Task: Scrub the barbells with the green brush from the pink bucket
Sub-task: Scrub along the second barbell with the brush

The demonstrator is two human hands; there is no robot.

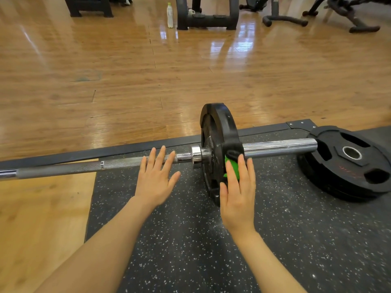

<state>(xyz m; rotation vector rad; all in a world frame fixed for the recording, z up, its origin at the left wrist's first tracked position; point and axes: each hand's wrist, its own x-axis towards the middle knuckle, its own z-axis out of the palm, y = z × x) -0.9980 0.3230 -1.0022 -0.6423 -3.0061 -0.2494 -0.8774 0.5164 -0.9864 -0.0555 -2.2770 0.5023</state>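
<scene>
1. The barbell (88, 167) lies across a speckled rubber mat (190, 240), one black plate (220, 144) upright on its right sleeve.
2. The left hand (155, 176) lies flat, fingers straight and spread, on the bar just left of the plate.
3. The right hand (238, 193) presses the green brush (231, 168) against the plate's near rim with straight fingers.
4. A stack of plates (347, 163) lies flat at the right.

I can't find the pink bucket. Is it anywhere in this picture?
No, the head view shows only the barbell, the green brush, black plates, a bottle and gym machines, with no bucket.
</scene>
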